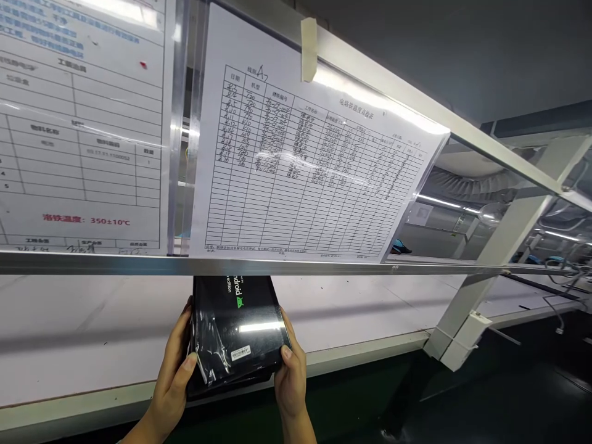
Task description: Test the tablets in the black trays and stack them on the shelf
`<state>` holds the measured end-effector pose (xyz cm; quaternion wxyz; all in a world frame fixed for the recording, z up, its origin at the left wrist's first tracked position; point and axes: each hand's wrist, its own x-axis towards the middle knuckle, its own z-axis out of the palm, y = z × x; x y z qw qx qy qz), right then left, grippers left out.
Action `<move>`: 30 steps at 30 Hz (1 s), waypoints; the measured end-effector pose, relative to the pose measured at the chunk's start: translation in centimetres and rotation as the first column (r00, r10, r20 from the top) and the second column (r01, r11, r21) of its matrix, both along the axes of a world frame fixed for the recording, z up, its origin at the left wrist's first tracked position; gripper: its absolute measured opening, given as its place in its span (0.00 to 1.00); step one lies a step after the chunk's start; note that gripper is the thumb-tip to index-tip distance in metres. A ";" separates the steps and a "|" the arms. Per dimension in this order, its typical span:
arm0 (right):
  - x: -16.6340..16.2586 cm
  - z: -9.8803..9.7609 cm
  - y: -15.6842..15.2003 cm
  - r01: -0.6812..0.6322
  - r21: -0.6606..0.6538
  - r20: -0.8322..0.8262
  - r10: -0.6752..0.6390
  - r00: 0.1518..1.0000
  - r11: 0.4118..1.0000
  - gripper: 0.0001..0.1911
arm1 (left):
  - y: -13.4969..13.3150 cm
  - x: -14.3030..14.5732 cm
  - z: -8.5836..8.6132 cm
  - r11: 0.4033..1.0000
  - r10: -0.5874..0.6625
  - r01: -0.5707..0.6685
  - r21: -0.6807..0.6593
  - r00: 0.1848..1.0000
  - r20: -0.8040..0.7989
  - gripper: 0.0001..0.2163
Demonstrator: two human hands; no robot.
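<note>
I hold a black tablet [235,320] between both hands, low in the middle of the head view. A loose clear film covers its screen, with a small white barcode sticker near the lower edge and green and white print near the top. My left hand [173,370] grips its left edge, thumb laid on the film. My right hand [291,376] grips the lower right corner, thumb on the screen. The tablet's top edge is hidden behind a metal rail [324,266].
A white shelf [92,327] lies under the tablet, with a green-edged front. Above the rail hang a filled-in log sheet [314,160] taped at the top and a work-instruction sheet [78,123] in a clear holder. A slanted white frame post [499,253] stands to the right.
</note>
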<state>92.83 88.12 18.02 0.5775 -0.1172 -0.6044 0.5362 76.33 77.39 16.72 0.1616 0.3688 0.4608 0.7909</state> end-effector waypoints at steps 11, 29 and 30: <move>0.0 0.2 -0.1 0.008 -0.014 0.010 -0.007 1.000 1.000 0.28 | -0.1 -0.1 0.0 1.000 -0.015 0.015 0.017 1.000 0.002 0.28; -0.1 -0.1 0.0 0.001 -0.004 -0.006 -0.001 1.000 1.000 0.27 | -0.1 0.0 0.3 1.000 0.016 -0.016 -0.012 1.000 -0.012 0.26; -0.1 0.0 0.0 0.005 -0.002 -0.006 -0.005 1.000 1.000 0.27 | -0.1 0.0 0.3 1.000 0.019 -0.019 -0.010 1.000 -0.013 0.26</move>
